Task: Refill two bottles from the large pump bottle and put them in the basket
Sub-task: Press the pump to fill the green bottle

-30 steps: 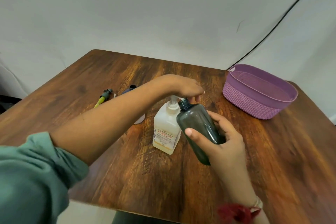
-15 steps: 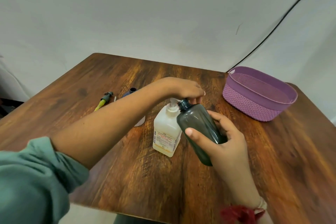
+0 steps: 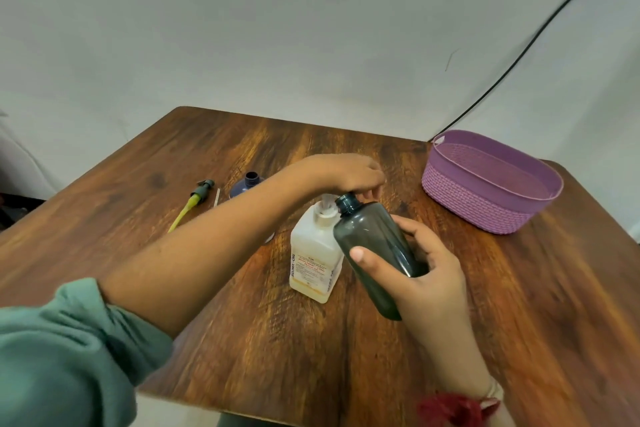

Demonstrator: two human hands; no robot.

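Forearm (image 3: 207, 253) across blue bottle (image 3: 248, 183) (half hidden)

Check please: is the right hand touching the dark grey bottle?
Touching. In the head view the right hand wraps its thumb and fingers round the dark grey bottle, holding it tilted.

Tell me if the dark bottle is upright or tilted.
Tilted. The right hand holds the dark bottle slanted, its uncapped neck leaning against the pump bottle's top.
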